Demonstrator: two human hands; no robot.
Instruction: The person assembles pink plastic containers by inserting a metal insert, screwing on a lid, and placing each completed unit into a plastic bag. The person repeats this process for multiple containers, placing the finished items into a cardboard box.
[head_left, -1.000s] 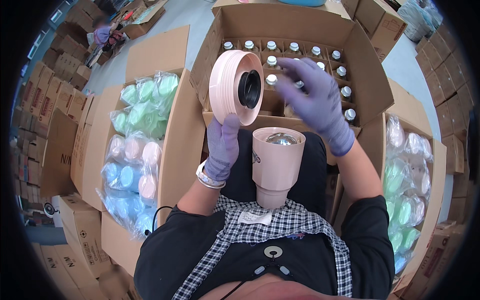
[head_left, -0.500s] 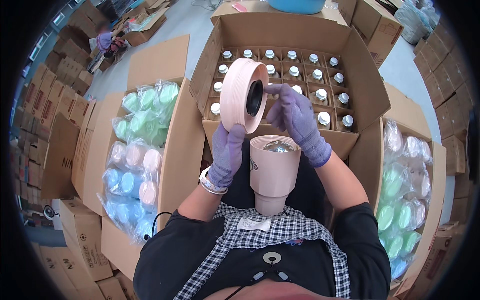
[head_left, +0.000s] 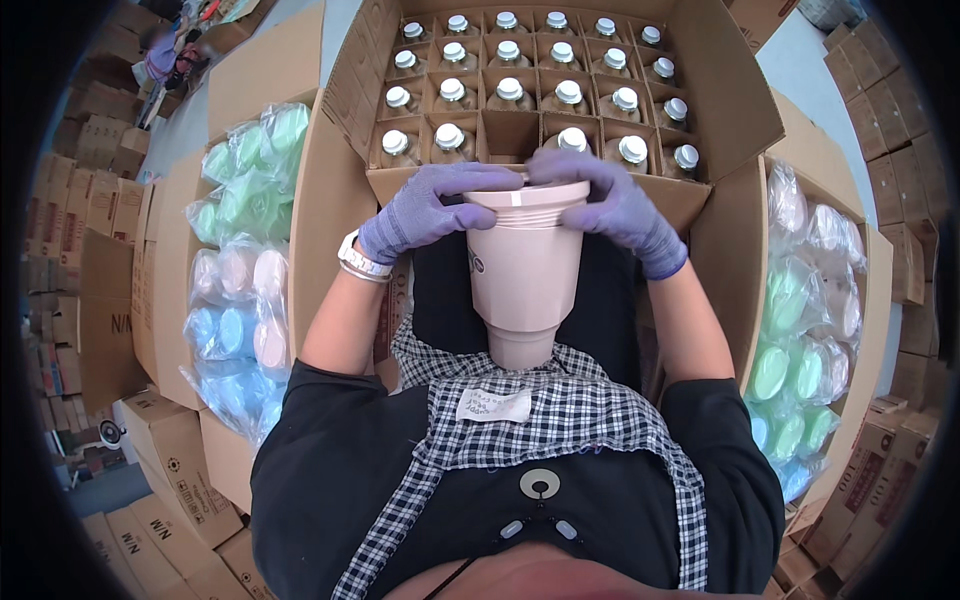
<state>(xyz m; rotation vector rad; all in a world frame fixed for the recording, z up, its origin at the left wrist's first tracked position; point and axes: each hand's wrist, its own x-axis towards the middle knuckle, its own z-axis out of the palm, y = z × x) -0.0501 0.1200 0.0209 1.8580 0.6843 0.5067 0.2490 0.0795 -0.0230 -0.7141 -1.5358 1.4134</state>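
Note:
A pink tumbler-like cup [head_left: 525,275] with a narrow foot stands upright in front of my lap. On its mouth sits a pink threaded lid [head_left: 530,197], level, with some thread rings showing between its rim and the cup. My left hand [head_left: 425,205], in a purple glove, holds the lid's left side, thumb in front and fingers over the top. Opposite it, my right hand [head_left: 620,210], gloved alike and slightly blurred, grips the lid's right side with bent fingers. The lid's top and the inside of the cup are mostly hidden.
Just beyond my hands, a divided carton [head_left: 740,130] holds rows of white-capped bottles [head_left: 509,88]. At my left stands a box of bagged green, pink and blue pieces [head_left: 236,330]; another box of bagged pieces [head_left: 790,300] is at my right. Stacked cartons line both sides.
The lid has come down from beside my raised left hand onto the cup's mouth. My right hand has moved from the lid's black centre to its rim. The view has tilted.

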